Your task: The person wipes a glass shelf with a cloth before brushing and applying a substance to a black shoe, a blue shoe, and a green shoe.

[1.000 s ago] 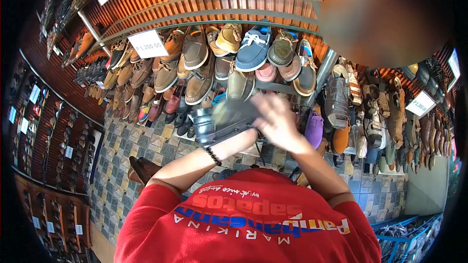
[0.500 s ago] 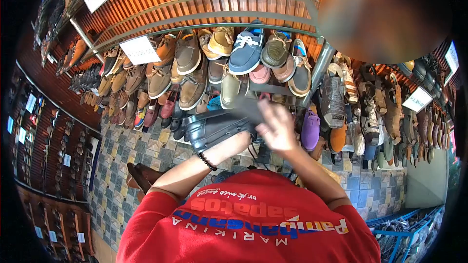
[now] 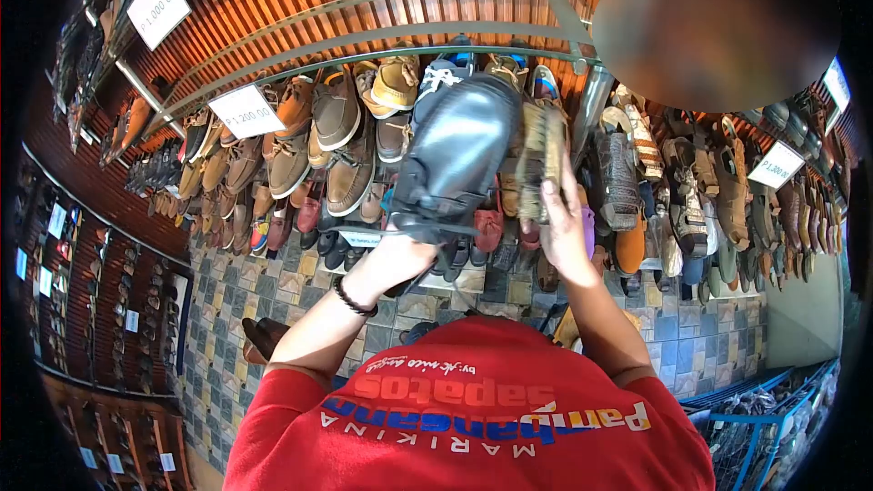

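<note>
**Black shoe up in the air, brush just beside it**

From where I'm standing, the person in the red shirt has both hands full. The left hand holds the shoe near its heel end — toe pointing away from the body, glossy top catching the light. The right hand grips the brush, bristles facing the shoe. Both things are held up before rows of displayed shoes — a white price sign reading P1,200.00 is off to the left.
</note>
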A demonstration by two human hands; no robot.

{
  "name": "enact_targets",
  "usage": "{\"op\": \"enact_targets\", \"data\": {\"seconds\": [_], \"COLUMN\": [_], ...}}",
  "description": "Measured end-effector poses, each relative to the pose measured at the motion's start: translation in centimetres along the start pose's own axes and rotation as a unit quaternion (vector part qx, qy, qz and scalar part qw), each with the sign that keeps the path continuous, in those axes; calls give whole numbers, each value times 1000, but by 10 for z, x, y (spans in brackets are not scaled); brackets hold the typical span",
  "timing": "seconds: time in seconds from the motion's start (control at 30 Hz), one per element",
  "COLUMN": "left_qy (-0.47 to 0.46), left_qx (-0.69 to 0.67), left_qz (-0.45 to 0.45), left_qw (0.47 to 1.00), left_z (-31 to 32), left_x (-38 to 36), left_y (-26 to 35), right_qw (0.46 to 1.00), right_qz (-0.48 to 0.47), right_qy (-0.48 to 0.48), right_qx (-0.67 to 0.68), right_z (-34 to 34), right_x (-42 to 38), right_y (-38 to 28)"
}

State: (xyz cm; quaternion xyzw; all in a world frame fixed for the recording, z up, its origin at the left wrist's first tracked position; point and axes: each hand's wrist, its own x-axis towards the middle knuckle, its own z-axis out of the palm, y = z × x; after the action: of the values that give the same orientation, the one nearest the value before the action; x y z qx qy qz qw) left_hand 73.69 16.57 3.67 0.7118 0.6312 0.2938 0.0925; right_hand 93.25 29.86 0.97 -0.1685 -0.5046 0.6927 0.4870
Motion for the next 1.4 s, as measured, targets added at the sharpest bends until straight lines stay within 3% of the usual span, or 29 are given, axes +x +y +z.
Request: {"op": "enact_targets", "data": {"seconds": [0.03, 0.07, 0.1, 0.13, 0.17, 0.2, 0.23, 0.27, 0.3, 0.33, 0.37, 0.4, 0.47, 0.53, 0.57, 0.63, 0.7, 0.77, 0.9, 0.97, 1.03, 1.07, 1.1, 1.13, 1.17, 1.2, 1.3, 1.37, 1.4], "left_qy": [-9, -93, -81, -47, -48, -54, -15, 23, 66, 94, 163, 195, 320, 493, 511, 522, 566, 516, 341, 277, 252, 246, 228, 236, 202, 215, 262, 316, 295], "left_qx": [-31, -30, 425, 776, 667, 255, 52, -59, -40, -228, -421, -557, -594, -293, -364, -552, -421, -406, -295, -186, -54, 106, -158, -406, -33, -87, -115, -517, -616], "left_qz": [22, -48, 112, 248, 226, 147, 127, 120, 160, 44, -52, 2, 41, -67, -47, -38, -55, -42, -40, -49, -54, -47, -70, -99, -38, -28, -26, -135, -140], "left_qw": [999, 994, 895, 578, 708, 954, 990, 991, 984, 968, 891, 808, 737, 817, 777, 649, 706, 753, 892, 942, 965, 962, 958, 877, 978, 972, 958, 784, 717], "left_z": [5, 0, 6, 17, 16, 12, 14, 15, 13, 10, 8, 4, -9, -22, -32, -47, -34, -31, -41, -50, -51, -48, -31, -13, -25, -29, -27, -32, -32], "left_x": [3, 11, 9, 5, 11, 11, 8, 6, 11, 12, 13, 14, 5, -26, -12, 2, 5, 4, -5, -8, -12, -9, -12, -16, -17, -17, -33, -21, -21], "left_y": [-3, 1, -12, -38, -34, -29, -33, -36, -38, -25, -12, -22, -56, -150, -103, -37, -49, -34, -3, 6, 17, 18, -7, -33, -9, 9, 8, 16, 16], "right_qw": [999, 999, 1000, 992, 988, 982, 975, 963, 946, 926, 900, 863, 865, 805, 768, 800, 835, 842, 724, 730, 798, 808, 823, 822, 815, 802, 754, 806, 819], "right_qz": [21, -11, -2, -90, -122, -155, -187, -230, -275, -301, -325, -364, -349, -342, -286, -241, -346, -417, -554, -378, -326, -407, -428, -449, -470, -489, -482, -210, -241], "right_qy": [-14, -28, -19, -44, -61, -77, -94, -85, -78, -72, -68, -80, -163, -239, -293, -256, -151, -68, -208, -220, -136, -83, -66, -124, -179, -235, -169, -76, -12], "right_qx": [28, 39, 1, -75, -76, -76, -75, -113, -150, -217, -282, -341, -321, -421, -492, -486, -401, -334, -356, -525, -489, -417, -367, -327, -288, -249, -413, -548, -521], "right_z": [10, 17, 15, 17, 26, 34, 43, 50, 57, 62, 67, 71, 58, 21, 7, -1, 30, 60, 50, 18, 3, 18, 30, 37, 40, 42, 15, -2, -14], "right_x": [-3, -3, 0, 7, 11, 15, 18, 24, 28, 27, 25, 14, -21, -55, -63, -59, -29, -15, -20, -36, -46, -39, -36, -30, -21, -13, -1, -16, -10], "right_y": [-2, -5, -3, -6, -12, -18, -24, -24, -22, -18, -11, 1, 42, 58, 59, 61, 33, 9, 55, 87, 94, 82, 68, 62, 56, 52, 109, 99, 99]}}
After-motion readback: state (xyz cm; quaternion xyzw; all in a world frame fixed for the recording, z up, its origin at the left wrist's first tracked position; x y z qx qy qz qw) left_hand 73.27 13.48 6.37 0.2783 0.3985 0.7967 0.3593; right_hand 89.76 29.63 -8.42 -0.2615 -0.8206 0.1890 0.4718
